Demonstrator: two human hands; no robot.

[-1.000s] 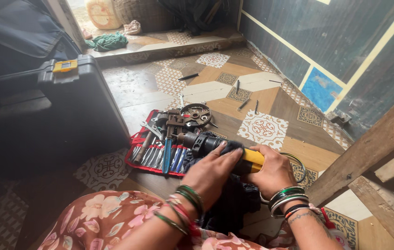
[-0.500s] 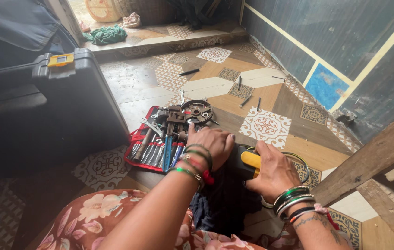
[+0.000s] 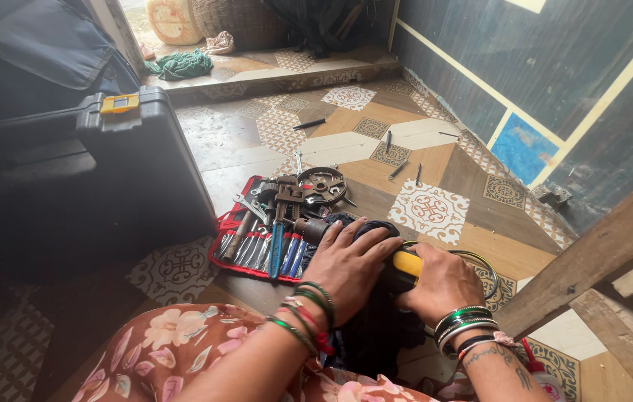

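Patterned tile floor (image 3: 435,212) w/ a blue-grey wall on the right. Big black tool case (image 3: 138,167), yellow latch, stands left, just beside a red tool roll (image 3: 238,260) laid open w/ wrenches & blue-handled pliers (image 3: 279,249). Round metal gear part (image 3: 321,184) at its top edge. Dark power tool (image 3: 398,272) w/ yellow grip lies btwn both hands, near the knees. Left hand (image 3: 350,264) flat on its dark body, fingers spread, not clenched. Right hand (image 3: 443,286) wrapped round the yellow grip.
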